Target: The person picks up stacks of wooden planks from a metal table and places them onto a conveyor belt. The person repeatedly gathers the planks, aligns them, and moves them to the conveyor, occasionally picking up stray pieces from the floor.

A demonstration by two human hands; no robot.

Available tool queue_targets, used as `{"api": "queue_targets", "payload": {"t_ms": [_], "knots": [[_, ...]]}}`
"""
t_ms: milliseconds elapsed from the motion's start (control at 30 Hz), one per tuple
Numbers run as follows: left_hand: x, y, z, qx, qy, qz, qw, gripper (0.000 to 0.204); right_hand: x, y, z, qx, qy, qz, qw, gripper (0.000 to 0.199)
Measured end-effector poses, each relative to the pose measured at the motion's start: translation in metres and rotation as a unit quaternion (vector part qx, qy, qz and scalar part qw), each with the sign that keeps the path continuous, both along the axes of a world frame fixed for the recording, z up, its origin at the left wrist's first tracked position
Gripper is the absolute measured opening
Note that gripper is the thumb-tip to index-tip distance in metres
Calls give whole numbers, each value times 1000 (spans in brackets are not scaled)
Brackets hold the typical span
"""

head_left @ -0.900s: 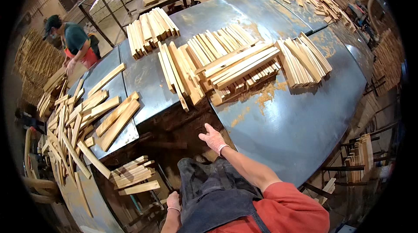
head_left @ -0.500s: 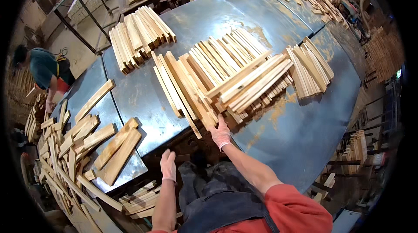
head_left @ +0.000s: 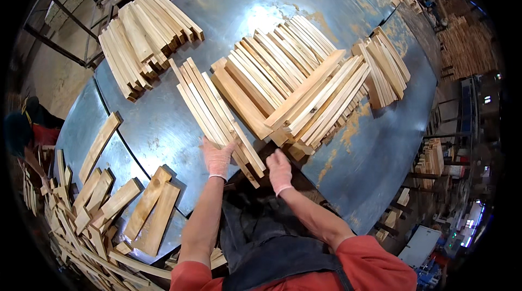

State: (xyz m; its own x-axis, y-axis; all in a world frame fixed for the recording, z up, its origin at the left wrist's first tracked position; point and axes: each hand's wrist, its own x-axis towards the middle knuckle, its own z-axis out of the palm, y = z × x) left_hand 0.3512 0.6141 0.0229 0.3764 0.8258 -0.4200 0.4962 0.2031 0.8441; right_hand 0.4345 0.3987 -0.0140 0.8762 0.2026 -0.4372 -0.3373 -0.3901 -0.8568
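Several pale wooden strips (head_left: 209, 109) lie side by side in a small bundle on the metal table, their lower ends toward me. My left hand (head_left: 217, 158), in a light knit glove, is closed on the bundle's near left part, its fingertips partly hidden against the wood. Just right of the bundle's near end is my right hand (head_left: 279, 171), gloved too. Its fingers are curled in, with no wood visible in them. Beyond it, a long row of strips (head_left: 272, 68) has more strips (head_left: 326, 101) laid slantwise across its near end.
Another strip stack (head_left: 147, 35) lies at the far left, and a smaller one (head_left: 383, 71) to the right. Loose boards (head_left: 157, 215) are heaped at the lower left, where another person (head_left: 32, 128) reaches in. The metal table (head_left: 359, 177) has a dark gap near my waist.
My left hand has come up from the table edge onto the strips. My right hand has left the strip ends it touched. The bundle now stands apart from the wider board beside the row.
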Motion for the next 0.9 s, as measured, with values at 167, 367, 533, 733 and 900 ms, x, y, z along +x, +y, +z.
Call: {"api": "queue_targets", "payload": {"t_ms": [167, 367, 533, 733, 900], "knots": [[3, 6, 6, 8, 202, 1, 979, 125, 55, 32, -35, 16, 186, -201, 962, 45], [-7, 9, -6, -12, 136, -25, 990, 125, 85, -4, -123, 140, 267, -290, 908, 32], [-14, 8, -16, -5, 125, -12, 992, 124, 80, 31, -51, -142, 253, -59, 955, 27], [-28, 4, -40, -77, -79, 45, 993, 107, 41, 18, 13, 96, 309, 27, 946, 54], [-46, 7, 5, -111, -95, 21, 989, 81, 19, 19, 45, 33, 239, 126, 962, 35]]}}
